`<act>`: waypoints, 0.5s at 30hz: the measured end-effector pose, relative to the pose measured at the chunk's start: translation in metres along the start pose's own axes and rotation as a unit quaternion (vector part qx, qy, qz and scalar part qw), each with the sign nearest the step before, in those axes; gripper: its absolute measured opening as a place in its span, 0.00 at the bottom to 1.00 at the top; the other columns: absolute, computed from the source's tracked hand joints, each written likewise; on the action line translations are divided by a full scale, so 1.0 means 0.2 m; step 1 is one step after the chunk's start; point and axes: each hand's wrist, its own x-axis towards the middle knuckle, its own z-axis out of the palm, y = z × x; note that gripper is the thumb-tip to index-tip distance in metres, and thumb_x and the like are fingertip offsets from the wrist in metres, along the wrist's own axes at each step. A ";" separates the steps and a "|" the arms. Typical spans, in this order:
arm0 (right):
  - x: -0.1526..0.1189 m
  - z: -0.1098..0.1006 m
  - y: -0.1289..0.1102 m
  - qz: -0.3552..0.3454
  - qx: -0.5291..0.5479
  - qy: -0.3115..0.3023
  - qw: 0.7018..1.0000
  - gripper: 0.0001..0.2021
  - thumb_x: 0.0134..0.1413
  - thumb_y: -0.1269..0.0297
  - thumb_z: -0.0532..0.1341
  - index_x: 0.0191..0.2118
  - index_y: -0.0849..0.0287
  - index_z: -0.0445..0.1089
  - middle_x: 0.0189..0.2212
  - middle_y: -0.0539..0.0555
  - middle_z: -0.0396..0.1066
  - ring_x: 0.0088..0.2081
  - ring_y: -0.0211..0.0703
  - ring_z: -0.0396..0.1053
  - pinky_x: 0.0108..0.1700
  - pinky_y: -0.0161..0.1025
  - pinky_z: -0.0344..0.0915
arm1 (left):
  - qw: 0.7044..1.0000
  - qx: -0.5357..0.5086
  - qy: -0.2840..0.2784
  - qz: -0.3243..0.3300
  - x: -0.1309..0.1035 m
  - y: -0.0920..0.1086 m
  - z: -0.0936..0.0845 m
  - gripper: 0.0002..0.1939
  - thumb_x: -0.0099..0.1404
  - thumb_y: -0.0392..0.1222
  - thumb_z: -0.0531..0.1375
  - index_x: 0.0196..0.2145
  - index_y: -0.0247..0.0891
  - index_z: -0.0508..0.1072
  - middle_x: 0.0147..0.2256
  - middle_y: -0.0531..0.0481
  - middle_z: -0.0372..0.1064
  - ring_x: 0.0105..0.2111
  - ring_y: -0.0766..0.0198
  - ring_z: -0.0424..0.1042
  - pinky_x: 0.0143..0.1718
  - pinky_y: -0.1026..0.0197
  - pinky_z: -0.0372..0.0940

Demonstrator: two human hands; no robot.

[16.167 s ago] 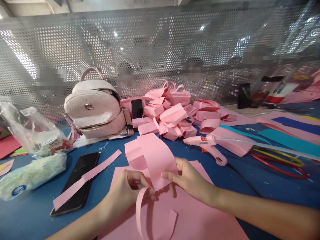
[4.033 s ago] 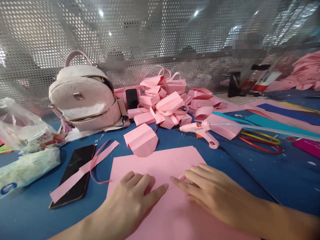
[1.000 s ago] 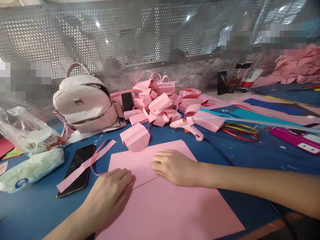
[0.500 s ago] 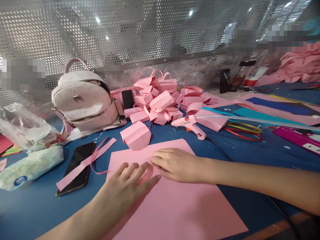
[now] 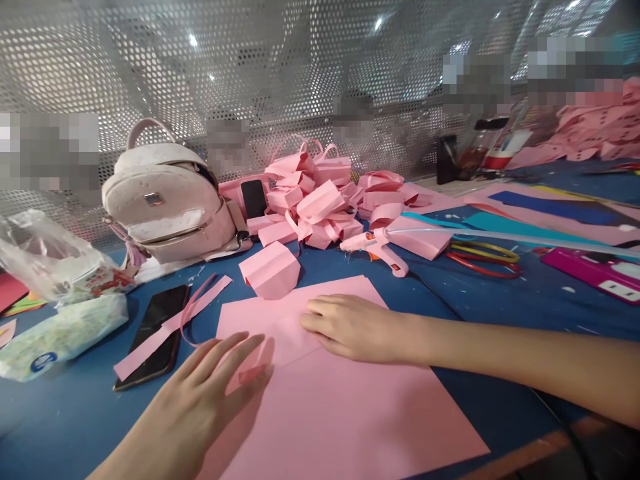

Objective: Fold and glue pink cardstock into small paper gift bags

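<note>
A large pink paper sheet (image 5: 350, 413) lies flat on the blue table, with a smaller pink piece (image 5: 285, 340) on its upper part. My right hand (image 5: 345, 327) presses down on the paper near its top edge, the fingers together and bent; anything under them is hidden. My left hand (image 5: 220, 380) is spread over the left side of the sheet, thumb and fingers apart, holding nothing. A folded pink paper shape (image 5: 270, 270) sits just beyond the sheet's top edge.
Behind are a pink glue gun (image 5: 377, 250), a pile of pink paper pieces (image 5: 320, 203) and a light backpack (image 5: 165, 200). At left, a paper strip (image 5: 145, 353) crosses a black phone (image 5: 160, 323) beside a tissue pack (image 5: 65, 333). A magenta power strip (image 5: 590, 270) lies right.
My left hand has moved left and slightly down, away from my right hand, uncovering more of the smaller piece. My right hand has stayed in nearly the same place.
</note>
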 end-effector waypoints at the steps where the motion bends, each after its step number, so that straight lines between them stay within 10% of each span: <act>1: 0.00 0.00 0.00 -0.002 0.000 0.002 1.000 0.05 0.63 0.72 0.57 0.41 0.61 0.70 0.35 0.55 0.72 0.37 0.46 0.68 0.38 0.41 0.64 | 1.000 0.005 -0.015 -0.007 -0.04 0.00 -0.01 0.45 0.48 0.27 0.54 0.65 0.48 0.63 0.68 0.46 0.55 0.62 0.43 0.60 0.55 0.44 0.66; 15: -0.19 0.03 -0.12 -0.046 -0.075 0.087 0.992 0.19 0.62 0.78 0.56 0.56 0.59 0.70 0.32 0.54 0.70 0.34 0.46 0.65 0.35 0.41 0.59 | 0.998 -0.018 0.025 -0.062 -0.07 0.03 -0.06 0.28 0.64 0.27 0.51 0.56 0.50 0.73 0.61 0.45 0.66 0.59 0.48 0.66 0.53 0.46 0.69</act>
